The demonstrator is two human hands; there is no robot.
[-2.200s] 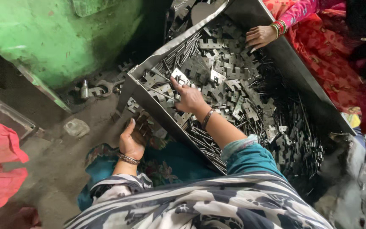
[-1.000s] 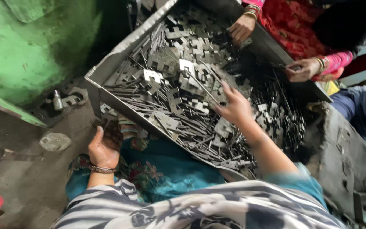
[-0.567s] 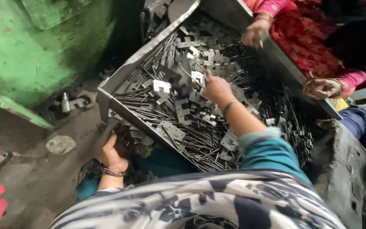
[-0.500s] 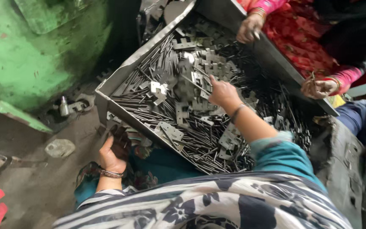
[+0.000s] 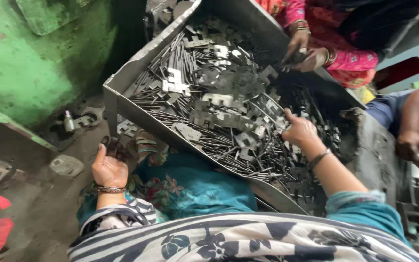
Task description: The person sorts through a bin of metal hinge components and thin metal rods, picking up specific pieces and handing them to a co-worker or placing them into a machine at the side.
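We find the right hand (image 5: 300,132) in the metal tray (image 5: 122,82), fingers closed on flat stamped brackets (image 5: 263,130) lying leftward. The left hand (image 5: 108,170) rests below, fingers loosely together, farther off.

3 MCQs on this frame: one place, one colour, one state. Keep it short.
1. Where is the right hand?
A. in the metal tray, on the metal pieces
B. on the green wall
C. on the red cloth

2. What colour is the wall left of the tray?
A. blue
B. green
C. white

3. How does the left hand sit?
A. inside the tray
B. flat on the wall
C. below the tray's near wall, fingers curled around small dark pieces

Answers: 1 A, its fingers rest among the flat pieces in the tray. 2 B, worn green paint shows. 3 C, it sits low, outside the tray.
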